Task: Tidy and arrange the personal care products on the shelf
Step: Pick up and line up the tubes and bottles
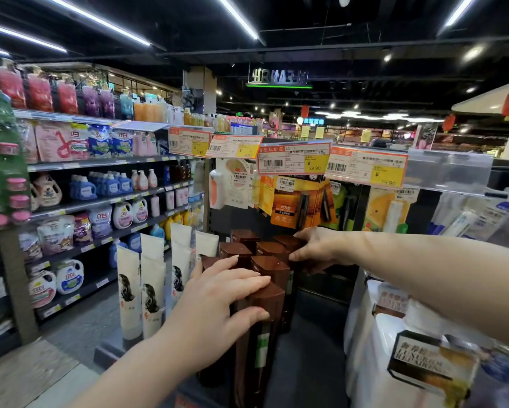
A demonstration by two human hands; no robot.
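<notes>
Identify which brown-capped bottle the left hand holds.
The frontmost brown bottle, nearest the camera: the left hand clasps its cap, whereas the right hand grips a rear bottle.

Left hand (218,301) grips front brown bottle (272,300); right hand (318,248) holds rear brown bottle (285,240); white tubes (153,278) beside
</notes>
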